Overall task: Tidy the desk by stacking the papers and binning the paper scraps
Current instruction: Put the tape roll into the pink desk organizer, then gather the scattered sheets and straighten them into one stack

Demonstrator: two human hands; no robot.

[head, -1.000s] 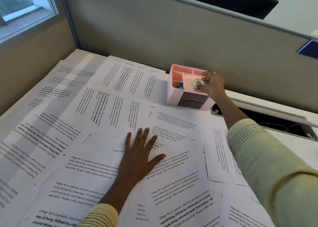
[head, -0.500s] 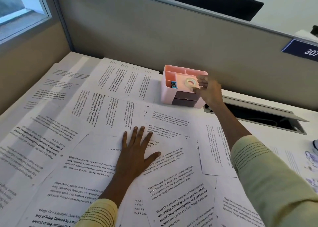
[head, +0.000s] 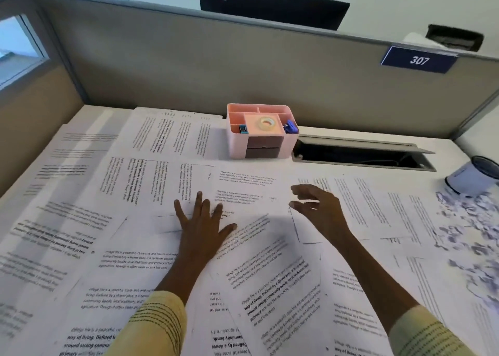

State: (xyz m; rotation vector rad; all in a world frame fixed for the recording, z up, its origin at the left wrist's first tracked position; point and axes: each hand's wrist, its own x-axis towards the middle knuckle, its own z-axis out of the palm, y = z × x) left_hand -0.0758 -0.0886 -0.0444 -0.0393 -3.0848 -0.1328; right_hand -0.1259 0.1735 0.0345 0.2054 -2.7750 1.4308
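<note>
We note left hand flat on papers, right hand open, empty; careless gathering could scatter scraps at 3 o'clock.

A grey partition runs along the back of the white desk. A blue plate reading 307 sits on the partition's upper right edge. Behind the partition stands a dark monitor against a pale wall. At the partition's left end is a window. Below the partition, an open cable hatch is set into the desk.
</note>
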